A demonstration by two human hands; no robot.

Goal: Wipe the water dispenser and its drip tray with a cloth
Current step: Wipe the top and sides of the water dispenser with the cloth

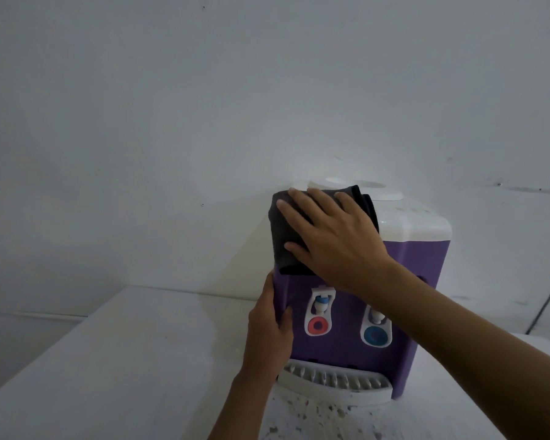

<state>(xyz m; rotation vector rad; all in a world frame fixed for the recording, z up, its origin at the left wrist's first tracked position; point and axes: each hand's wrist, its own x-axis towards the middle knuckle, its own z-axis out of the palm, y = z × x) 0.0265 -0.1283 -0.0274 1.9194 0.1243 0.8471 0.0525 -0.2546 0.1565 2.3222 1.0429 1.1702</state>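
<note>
A purple water dispenser [346, 325] with a white top stands on a white table. Its white slotted drip tray [334, 384] juts out at the bottom front. A dark grey cloth [286, 252] is draped over the dispenser's top left front corner. My right hand [334, 236] lies flat on the cloth with fingers spread, pressing it against the top. My left hand [269, 331] grips the dispenser's left front edge, thumb on the purple front. A red-capped tap [318, 325] and a blue-capped tap [375, 335] sit on the front.
The white table [124, 360] runs left and forward of the dispenser, with chipped, speckled paint near its front edge below the tray. A plain white wall [204, 106] stands right behind the dispenser. A dark cable [546, 300] hangs at the far right.
</note>
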